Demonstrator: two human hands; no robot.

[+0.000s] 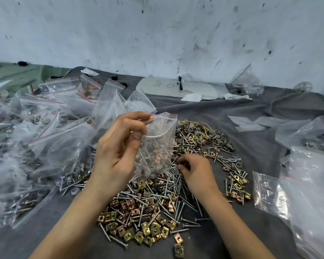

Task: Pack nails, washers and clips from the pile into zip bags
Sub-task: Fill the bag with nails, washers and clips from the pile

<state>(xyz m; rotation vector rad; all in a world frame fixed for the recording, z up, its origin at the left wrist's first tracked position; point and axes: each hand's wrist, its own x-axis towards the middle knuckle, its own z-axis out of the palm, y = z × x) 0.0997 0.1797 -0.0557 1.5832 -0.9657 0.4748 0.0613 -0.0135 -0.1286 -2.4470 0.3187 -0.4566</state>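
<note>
Filling of one zip bag (158, 143) is in hand. The bag is held raised over the pile (148, 212), its rim pinched between thumb and fingers of the left hand (118, 146). Nails (148, 153), a brass clip (157, 160) and grey washers (150, 171) are already seen inside. The right hand (196, 171) is set down on the pile beside the bag's bottom, fingertips bunched on small pieces; which piece is gripped cannot be told. Next, by judgement, the pick must be lifted to the mouth, which needs keeping spread. Filled bags (45, 146) are heaped at left on the grey cloth (204, 113).

Grey cloth (223, 113), wht board (195, 88), scuffed wall (157, 34)
</note>
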